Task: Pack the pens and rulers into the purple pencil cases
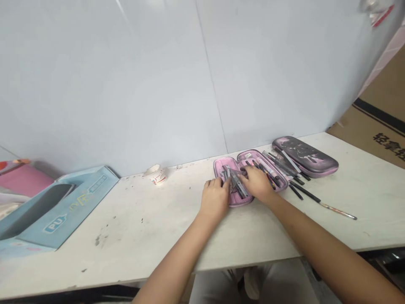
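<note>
An open pink pencil case (221,164) lies on the white table (152,228), filled with dark pens and pencils. My left hand (215,198) rests at the case's left half, its fingers curled on the grey pens (236,182) there. My right hand (257,182) lies over the case's middle, fingers bent down onto the same pens. A second, closed grey-and-pink case (305,155) sits just right of the open one. Several loose dark pencils (305,192) lie between and in front of the cases.
A small paper cup (155,174) stands near the wall. A light blue cardboard box (53,207) lies at the left, with pink items behind it. A brown cardboard carton (379,126) stands at the right beyond the table. Pale wall panels close the back.
</note>
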Action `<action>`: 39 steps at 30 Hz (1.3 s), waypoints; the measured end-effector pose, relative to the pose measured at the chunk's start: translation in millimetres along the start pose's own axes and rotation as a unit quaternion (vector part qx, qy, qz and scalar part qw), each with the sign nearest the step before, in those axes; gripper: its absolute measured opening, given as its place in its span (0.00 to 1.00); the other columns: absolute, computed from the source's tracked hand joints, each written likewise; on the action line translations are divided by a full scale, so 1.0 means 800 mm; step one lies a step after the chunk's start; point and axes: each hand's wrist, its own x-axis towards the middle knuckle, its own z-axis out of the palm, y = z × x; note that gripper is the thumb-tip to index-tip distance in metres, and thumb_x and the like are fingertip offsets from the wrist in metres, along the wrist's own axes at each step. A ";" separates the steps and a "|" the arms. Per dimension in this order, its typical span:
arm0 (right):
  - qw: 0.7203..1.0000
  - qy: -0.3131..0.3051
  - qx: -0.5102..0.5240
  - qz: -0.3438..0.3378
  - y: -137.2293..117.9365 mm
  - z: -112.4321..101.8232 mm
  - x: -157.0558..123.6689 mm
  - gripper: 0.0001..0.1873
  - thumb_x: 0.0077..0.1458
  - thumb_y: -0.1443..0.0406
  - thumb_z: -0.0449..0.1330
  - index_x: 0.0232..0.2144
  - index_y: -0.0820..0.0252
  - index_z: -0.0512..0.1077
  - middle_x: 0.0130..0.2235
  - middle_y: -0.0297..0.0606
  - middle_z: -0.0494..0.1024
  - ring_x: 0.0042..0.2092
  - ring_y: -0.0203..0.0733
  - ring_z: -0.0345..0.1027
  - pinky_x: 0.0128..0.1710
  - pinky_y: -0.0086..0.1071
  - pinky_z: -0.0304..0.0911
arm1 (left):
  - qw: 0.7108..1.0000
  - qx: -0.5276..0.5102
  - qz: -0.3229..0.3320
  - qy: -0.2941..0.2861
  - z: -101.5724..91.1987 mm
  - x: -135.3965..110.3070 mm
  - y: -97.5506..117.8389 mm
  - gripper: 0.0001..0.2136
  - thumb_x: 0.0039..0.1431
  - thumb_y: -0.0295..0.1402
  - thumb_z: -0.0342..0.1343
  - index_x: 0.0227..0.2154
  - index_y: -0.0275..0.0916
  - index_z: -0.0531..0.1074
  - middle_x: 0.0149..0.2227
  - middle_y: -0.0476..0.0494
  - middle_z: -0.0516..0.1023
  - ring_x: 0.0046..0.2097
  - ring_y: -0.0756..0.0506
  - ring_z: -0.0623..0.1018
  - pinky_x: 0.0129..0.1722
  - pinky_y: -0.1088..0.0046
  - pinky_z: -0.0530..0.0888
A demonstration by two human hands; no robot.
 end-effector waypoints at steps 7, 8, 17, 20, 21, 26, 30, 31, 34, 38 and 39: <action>0.974 0.063 -0.216 0.018 0.063 -0.048 -0.013 0.19 0.58 0.63 0.44 0.41 0.68 0.71 0.42 0.58 0.71 0.45 0.56 0.64 0.41 0.43 0.59 | 0.998 -0.015 0.055 0.005 0.014 -0.010 -0.042 0.19 0.54 0.24 0.44 0.50 0.39 0.63 0.51 0.39 0.67 0.52 0.43 0.67 0.55 0.60 0.58; 0.967 0.061 -0.247 0.026 0.071 -0.056 -0.017 0.20 0.58 0.64 0.44 0.41 0.70 0.71 0.41 0.60 0.70 0.45 0.57 0.63 0.40 0.44 0.59 | 0.998 -0.018 0.063 0.005 0.018 -0.011 -0.044 0.19 0.54 0.24 0.45 0.50 0.40 0.63 0.51 0.40 0.67 0.52 0.43 0.66 0.56 0.59 0.58; 0.931 -0.043 -0.357 0.061 0.079 -0.071 -0.026 0.20 0.54 0.61 0.47 0.36 0.73 0.72 0.40 0.59 0.72 0.45 0.59 0.64 0.40 0.42 0.59 | 0.993 -0.047 0.101 0.033 0.035 -0.016 -0.054 0.16 0.54 0.25 0.46 0.46 0.38 0.64 0.51 0.38 0.67 0.53 0.40 0.66 0.57 0.55 0.57; 0.933 -0.069 -0.348 0.060 0.068 -0.068 -0.015 0.20 0.53 0.60 0.49 0.37 0.73 0.71 0.41 0.59 0.73 0.45 0.57 0.66 0.40 0.40 0.59 | 0.989 -0.079 0.121 0.029 0.023 -0.030 -0.063 0.13 0.54 0.29 0.48 0.44 0.38 0.65 0.51 0.38 0.67 0.55 0.40 0.64 0.59 0.52 0.53; 0.936 -0.068 -0.342 0.056 0.062 -0.067 -0.011 0.20 0.53 0.61 0.49 0.38 0.73 0.70 0.41 0.59 0.73 0.45 0.56 0.66 0.40 0.39 0.58 | 0.986 -0.095 0.134 0.026 0.016 -0.036 -0.066 0.12 0.54 0.31 0.49 0.43 0.38 0.65 0.51 0.38 0.67 0.56 0.39 0.64 0.59 0.51 0.51; 0.963 -0.068 -0.256 0.042 0.025 -0.039 0.007 0.17 0.56 0.63 0.47 0.42 0.68 0.65 0.37 0.55 0.76 0.38 0.51 0.71 0.36 0.37 0.59 | 0.969 -0.162 0.186 0.012 -0.022 -0.069 -0.080 0.12 0.56 0.38 0.50 0.41 0.38 0.65 0.52 0.39 0.67 0.59 0.40 0.60 0.61 0.51 0.47; 0.998 -0.051 -0.033 -0.015 -0.006 -0.007 0.017 0.11 0.55 0.64 0.49 0.39 0.62 0.65 0.37 0.46 0.76 0.40 0.44 0.70 0.39 0.33 0.60 | 0.968 -0.171 0.184 0.016 -0.044 -0.074 -0.086 0.17 0.56 0.42 0.50 0.44 0.37 0.64 0.53 0.36 0.66 0.60 0.39 0.59 0.61 0.53 0.49; 0.998 -0.043 0.041 -0.027 -0.014 -0.001 0.018 0.10 0.55 0.64 0.50 0.38 0.61 0.66 0.38 0.43 0.76 0.41 0.42 0.69 0.41 0.33 0.60 | 0.969 -0.170 0.177 0.020 -0.047 -0.070 -0.088 0.20 0.55 0.44 0.50 0.47 0.36 0.63 0.54 0.36 0.65 0.60 0.38 0.59 0.61 0.53 0.50; 0.969 -0.042 0.242 -0.040 -0.039 0.003 0.013 0.10 0.54 0.60 0.51 0.35 0.59 0.66 0.39 0.40 0.75 0.42 0.39 0.68 0.44 0.33 0.61 | 0.975 -0.162 0.149 0.037 -0.048 -0.051 -0.095 0.31 0.52 0.49 0.52 0.54 0.35 0.57 0.58 0.33 0.61 0.61 0.37 0.56 0.60 0.54 0.51; 0.913 -0.078 0.397 -0.047 -0.061 -0.012 -0.004 0.15 0.55 0.54 0.51 0.34 0.59 0.67 0.38 0.40 0.76 0.43 0.40 0.69 0.46 0.36 0.61 | 0.980 -0.150 0.128 0.032 -0.041 -0.021 -0.103 0.37 0.50 0.54 0.50 0.57 0.36 0.52 0.57 0.34 0.62 0.60 0.37 0.60 0.59 0.54 0.51; 0.909 -0.082 0.405 -0.050 -0.062 -0.015 -0.008 0.16 0.54 0.53 0.51 0.34 0.59 0.67 0.38 0.40 0.76 0.44 0.41 0.69 0.47 0.37 0.61 | 0.981 -0.145 0.129 0.019 -0.039 -0.015 -0.104 0.35 0.50 0.55 0.49 0.56 0.36 0.55 0.54 0.35 0.66 0.57 0.38 0.64 0.58 0.55 0.54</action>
